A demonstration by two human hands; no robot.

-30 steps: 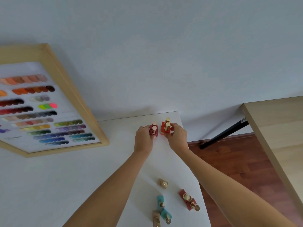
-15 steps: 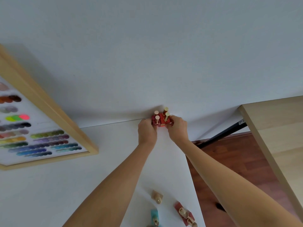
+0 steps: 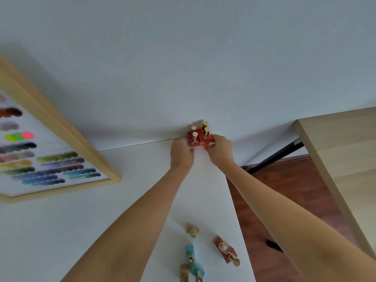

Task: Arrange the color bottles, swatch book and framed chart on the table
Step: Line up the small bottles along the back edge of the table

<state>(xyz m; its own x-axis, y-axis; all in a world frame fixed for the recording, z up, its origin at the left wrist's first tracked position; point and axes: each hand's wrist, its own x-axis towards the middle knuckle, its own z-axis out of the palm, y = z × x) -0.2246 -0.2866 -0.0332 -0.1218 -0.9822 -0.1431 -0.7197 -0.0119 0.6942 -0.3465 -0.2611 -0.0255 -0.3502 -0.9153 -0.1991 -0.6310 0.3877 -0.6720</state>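
Note:
Several red bottles with gold and pink caps stand in a tight cluster at the far edge of the white table, against the wall. My left hand presses the cluster's left side and my right hand holds its right side. The framed colour chart, with a light wood frame, leans at the left. Near the table's front stand a beige bottle, two dark red bottles, two teal bottles and another beige one. No swatch book is in view.
The table's right edge runs from the bottle cluster down to the frame's bottom. Beyond it lies a red-brown wood floor. A light wood tabletop with a black leg stands at the right.
Both hands slid the red bottles away from me to the table's far edge and pushed the two groups together into one cluster. The view shifted, so the chart sits further left.

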